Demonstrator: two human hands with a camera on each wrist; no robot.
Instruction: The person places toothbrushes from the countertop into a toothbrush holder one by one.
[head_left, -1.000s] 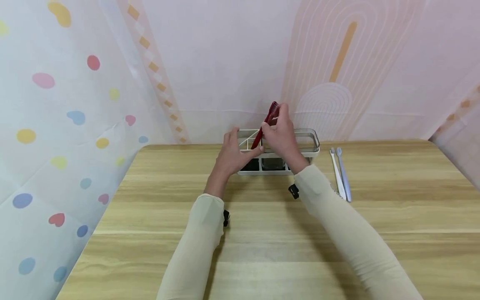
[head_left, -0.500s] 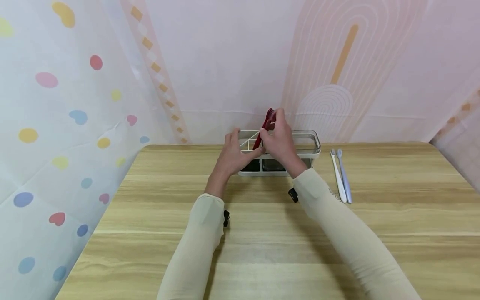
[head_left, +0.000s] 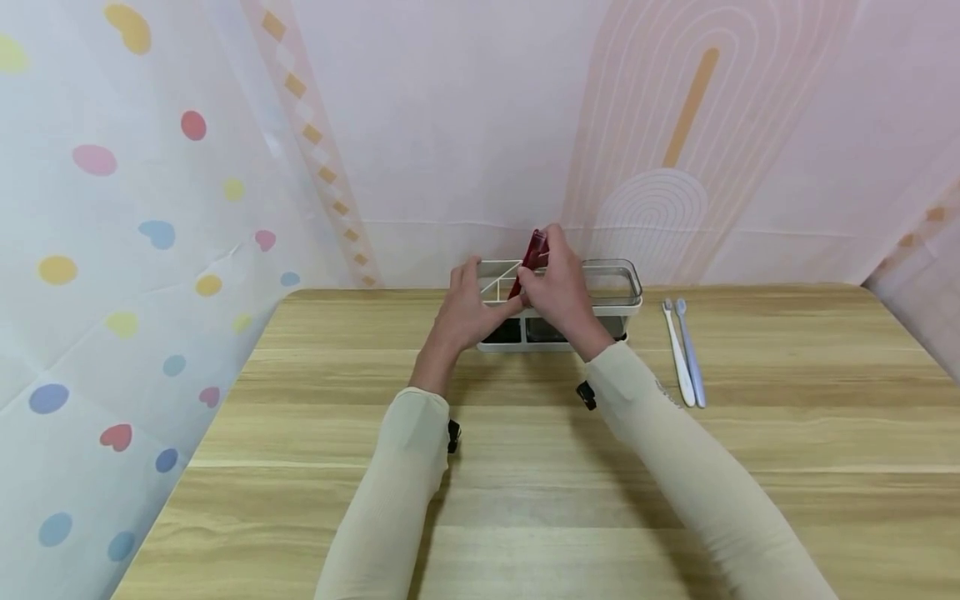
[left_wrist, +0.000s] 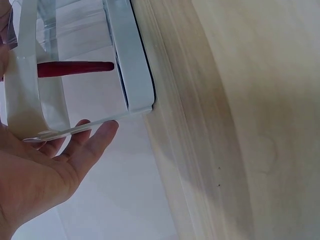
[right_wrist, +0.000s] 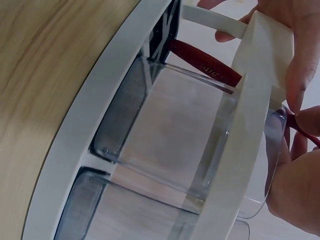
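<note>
Right hand (head_left: 558, 287) pinches the red toothbrush (head_left: 531, 258) near its top, and it leans into a left compartment of the white holder (head_left: 622, 304), lower end already inside. Left hand (head_left: 465, 312) cups the holder's left end, fingers relaxed and open against the rim. Risky bit: the toothbrush sits at a slant, so it could catch on a divider and tip the light holder, or slide it across the surface (head_left: 525, 500). Two toothbrushes (head_left: 684, 354) lie well to the right.
</note>
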